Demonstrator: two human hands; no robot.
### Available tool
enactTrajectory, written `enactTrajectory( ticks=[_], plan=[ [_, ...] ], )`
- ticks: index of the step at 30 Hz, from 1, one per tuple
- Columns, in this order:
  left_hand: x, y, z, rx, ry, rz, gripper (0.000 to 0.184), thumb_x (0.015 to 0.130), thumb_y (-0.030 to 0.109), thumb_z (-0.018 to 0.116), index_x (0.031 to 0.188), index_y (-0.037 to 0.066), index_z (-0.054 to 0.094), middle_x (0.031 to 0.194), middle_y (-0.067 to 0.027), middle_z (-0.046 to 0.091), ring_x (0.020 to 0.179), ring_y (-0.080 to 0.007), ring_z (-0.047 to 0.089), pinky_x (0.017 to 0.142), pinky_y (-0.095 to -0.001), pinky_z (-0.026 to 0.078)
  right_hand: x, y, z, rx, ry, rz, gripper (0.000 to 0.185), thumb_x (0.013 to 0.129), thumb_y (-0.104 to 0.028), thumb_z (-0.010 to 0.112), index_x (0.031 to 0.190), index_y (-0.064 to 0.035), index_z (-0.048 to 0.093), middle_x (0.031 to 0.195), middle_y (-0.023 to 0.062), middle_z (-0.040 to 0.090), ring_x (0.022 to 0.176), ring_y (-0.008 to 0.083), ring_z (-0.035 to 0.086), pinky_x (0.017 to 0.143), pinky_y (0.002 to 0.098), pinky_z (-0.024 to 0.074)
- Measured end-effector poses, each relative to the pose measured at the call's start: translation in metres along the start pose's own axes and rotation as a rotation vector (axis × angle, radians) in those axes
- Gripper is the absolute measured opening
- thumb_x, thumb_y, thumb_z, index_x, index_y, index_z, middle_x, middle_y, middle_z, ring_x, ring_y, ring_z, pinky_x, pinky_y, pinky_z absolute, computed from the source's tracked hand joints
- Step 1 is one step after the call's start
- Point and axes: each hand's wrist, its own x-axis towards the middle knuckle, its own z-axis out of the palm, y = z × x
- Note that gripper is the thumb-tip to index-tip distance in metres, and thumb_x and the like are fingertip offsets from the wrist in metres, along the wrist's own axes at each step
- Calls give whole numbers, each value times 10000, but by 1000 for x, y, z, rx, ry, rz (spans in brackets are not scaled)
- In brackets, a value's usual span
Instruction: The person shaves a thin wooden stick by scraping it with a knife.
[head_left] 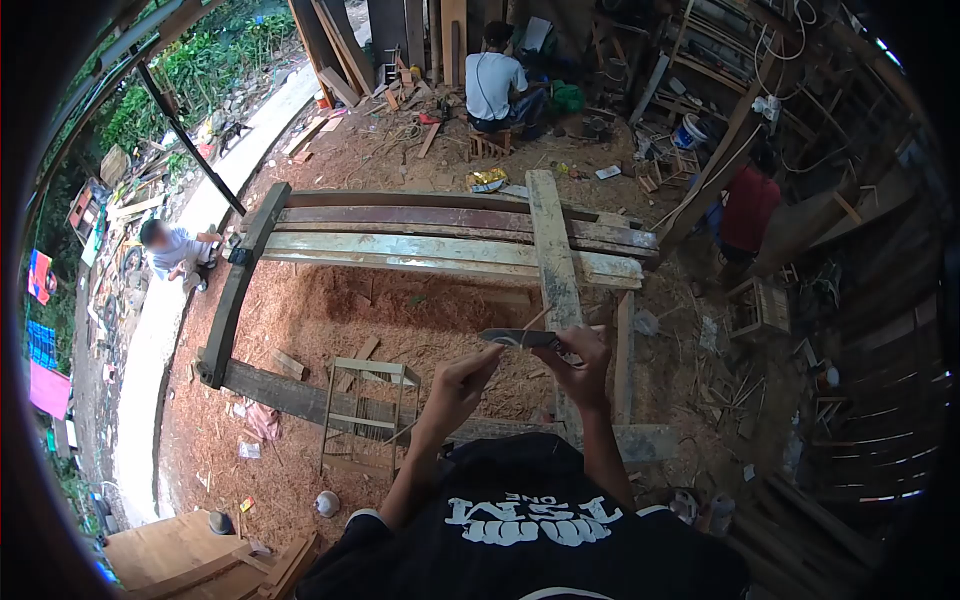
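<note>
A dark flat blade (518, 338) lies across the space between my two hands, in front of my chest. My right hand (582, 360) is closed round its right end, where the handle seems to be. At the blade's left tip is my left hand (468, 378), its fingers pressed together; a thin wooden strip (408, 432) runs near it, and the exact grip is too small to make out. Beyond the hands a pale plank (552, 240) crosses over several long boards (400, 247) on a timber frame (240, 290).
A small wooden rack (365, 410) stands left of my arm. One person (493, 85) sits at the back, another (182, 250) is at the left edge, and a person in red (748, 205) is at the right. Wood shavings (370, 320) cover the ground.
</note>
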Motion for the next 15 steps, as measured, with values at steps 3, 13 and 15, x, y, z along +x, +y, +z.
enactTrajectory(
  ticks=[3,13,15],
  plan=[
    [0,5,0,20,-9,-43,403,902,-90,603,1282,39,640,930,-168,712,787,-112,642,667,-244,491,-1,3,1,-101,34,-42,291,699,-254,882,824,-62,703,666,14,623,619,172,580,693,343,369],
    [-7,-6,-16,85,23,-89,361,914,-53,622,1261,40,656,876,-131,709,695,-78,571,594,-233,443,0,32,-14,-170,76,22,291,733,-296,865,830,-60,725,656,21,617,591,169,558,668,340,370],
    [-8,-7,-14,78,31,-122,356,917,-49,621,1259,41,659,858,-127,706,689,-75,567,588,-238,443,0,31,-11,-152,51,1,281,742,-275,861,815,-51,708,623,1,551,558,163,483,674,335,340]
  ],
)
